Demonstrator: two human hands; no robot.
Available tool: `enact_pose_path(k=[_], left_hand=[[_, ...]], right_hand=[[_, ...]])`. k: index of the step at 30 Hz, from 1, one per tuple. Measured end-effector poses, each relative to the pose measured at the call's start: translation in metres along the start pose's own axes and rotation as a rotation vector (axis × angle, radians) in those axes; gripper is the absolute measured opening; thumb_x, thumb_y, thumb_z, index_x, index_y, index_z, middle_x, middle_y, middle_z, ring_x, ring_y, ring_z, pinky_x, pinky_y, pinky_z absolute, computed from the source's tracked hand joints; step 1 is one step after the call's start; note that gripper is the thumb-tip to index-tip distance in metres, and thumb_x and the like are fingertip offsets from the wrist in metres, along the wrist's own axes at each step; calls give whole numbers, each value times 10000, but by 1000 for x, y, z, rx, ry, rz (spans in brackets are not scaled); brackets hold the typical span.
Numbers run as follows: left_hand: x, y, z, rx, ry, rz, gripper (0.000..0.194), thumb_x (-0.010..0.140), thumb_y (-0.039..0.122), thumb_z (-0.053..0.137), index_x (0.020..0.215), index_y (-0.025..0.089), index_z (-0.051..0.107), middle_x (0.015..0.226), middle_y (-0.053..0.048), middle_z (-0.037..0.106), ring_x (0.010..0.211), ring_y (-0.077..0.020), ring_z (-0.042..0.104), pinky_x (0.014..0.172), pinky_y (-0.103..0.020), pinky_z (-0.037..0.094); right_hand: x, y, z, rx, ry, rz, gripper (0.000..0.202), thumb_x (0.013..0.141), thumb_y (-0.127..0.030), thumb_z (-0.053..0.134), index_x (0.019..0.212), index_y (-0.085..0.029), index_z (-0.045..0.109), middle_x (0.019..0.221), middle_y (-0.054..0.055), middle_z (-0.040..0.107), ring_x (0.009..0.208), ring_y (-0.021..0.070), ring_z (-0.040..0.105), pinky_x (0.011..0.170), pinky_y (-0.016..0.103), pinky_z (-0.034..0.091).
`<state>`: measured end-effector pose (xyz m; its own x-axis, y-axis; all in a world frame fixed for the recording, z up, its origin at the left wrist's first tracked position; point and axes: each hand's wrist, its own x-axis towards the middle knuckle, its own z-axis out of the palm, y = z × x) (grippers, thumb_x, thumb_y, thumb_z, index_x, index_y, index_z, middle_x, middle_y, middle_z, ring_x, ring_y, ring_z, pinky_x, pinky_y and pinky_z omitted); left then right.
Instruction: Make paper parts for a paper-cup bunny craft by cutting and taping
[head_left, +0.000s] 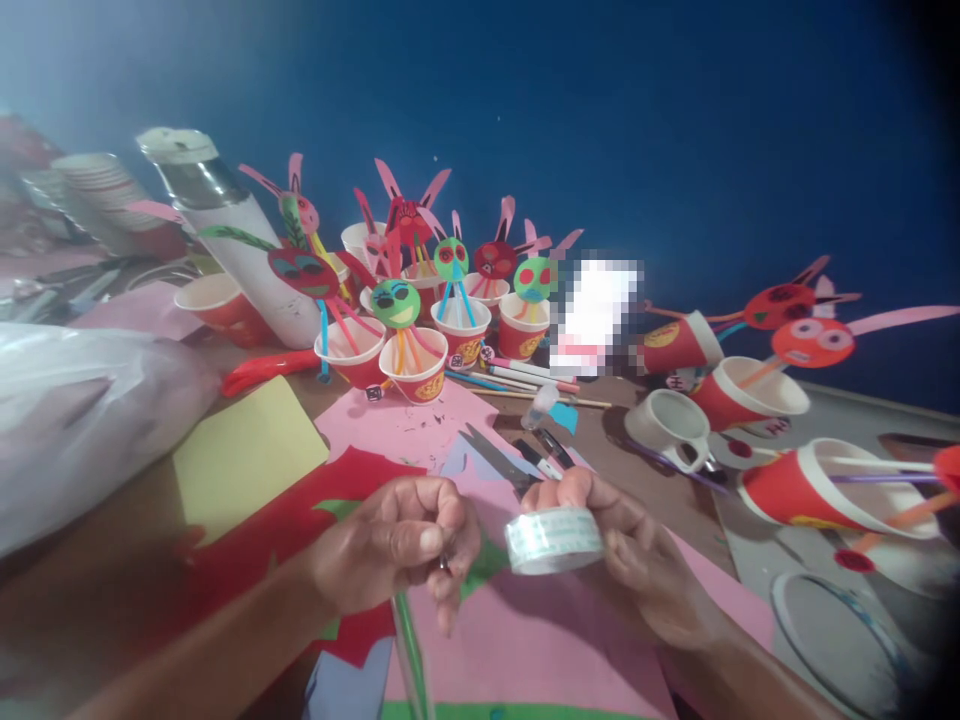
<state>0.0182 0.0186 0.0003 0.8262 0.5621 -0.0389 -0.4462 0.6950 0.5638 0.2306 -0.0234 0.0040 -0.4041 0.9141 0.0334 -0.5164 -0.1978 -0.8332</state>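
My right hand (637, 535) grips a roll of tape (555, 541), whitish with pale green marks, tilted over pink paper. To its left, my left hand (409, 535) is closed in a pinch; a small dark bit shows at the fingertips, too small to name. Just beyond both hands lie scissors (499, 460) with dark blades pointing away, partly hidden by my right hand. Pink paper (540, 650) spreads below the hands, with red paper (360, 480) and green scraps beside it. A greenish clear strip (411, 650) stands out below my left hand.
Red paper cups (414, 365) with paper rabbit-eared faces on straws line the back; more cups (757, 390) stand or lie at right near a white mug (667, 428). A tall white flask (232, 230) leans at left by a plastic bag (97, 420). Markers (532, 372) lie behind the scissors.
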Motion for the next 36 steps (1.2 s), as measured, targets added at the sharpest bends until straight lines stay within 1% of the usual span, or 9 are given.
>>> enact_pose_path(k=[6,11,16,21,26,29,31,33,36], left_hand=[[0,-3,-5,19,20,-3,120,756,203,639,750,117,556,644,-18,550,504,-80,507,494,-245,526],[2,-11,-7,31,72,-4,117,755,196,657,760,115,572,607,-13,574,484,-72,507,515,-249,531],[4,-19,-9,-20,101,-28,126,734,182,678,759,123,570,590,-5,560,477,-70,484,508,-252,530],[4,-21,-12,-26,133,-21,106,776,229,644,766,141,587,628,-25,597,472,-77,513,512,-267,533],[5,-19,-15,-14,137,-28,263,826,376,553,866,128,631,719,-68,619,493,-106,545,493,-285,530],[7,-15,-15,-47,210,-18,351,863,438,461,881,134,635,703,-65,605,489,-111,533,473,-281,525],[8,-14,-15,-49,280,-9,360,874,433,440,841,134,638,658,-54,589,466,-106,514,449,-265,512],[8,-14,-13,-16,322,-26,318,844,419,502,819,134,640,642,-51,594,450,-104,508,436,-256,502],[7,-15,-9,89,354,-36,262,768,396,615,779,135,635,632,-50,612,442,-107,512,419,-233,478]], right_hand=[[1,2,0,49,66,-12,249,786,-434,632,807,-200,551,755,10,469,704,161,418,634,274,325],[2,1,3,114,165,-20,215,780,-398,658,854,-210,584,794,6,510,724,137,453,651,232,369],[-1,-1,2,146,243,-61,215,741,-361,702,886,-227,616,783,-5,526,663,112,474,600,201,410],[-1,1,-5,105,340,-82,222,744,-394,688,900,-251,623,749,4,543,634,135,511,557,225,457],[5,-2,-5,187,310,-165,165,777,-341,665,917,-263,625,826,2,613,763,155,580,701,284,493],[7,-6,-7,182,326,-246,117,821,-325,616,929,-280,618,901,3,646,814,171,603,778,337,485],[7,-6,-7,117,324,-273,121,823,-346,610,927,-285,600,922,10,653,835,189,609,800,366,476],[7,-4,-6,-40,300,-288,130,813,-359,619,913,-284,584,939,18,641,862,197,599,804,367,470],[6,-6,-3,-555,252,-381,99,791,-230,637,856,-269,575,913,20,622,974,214,551,851,374,447]])
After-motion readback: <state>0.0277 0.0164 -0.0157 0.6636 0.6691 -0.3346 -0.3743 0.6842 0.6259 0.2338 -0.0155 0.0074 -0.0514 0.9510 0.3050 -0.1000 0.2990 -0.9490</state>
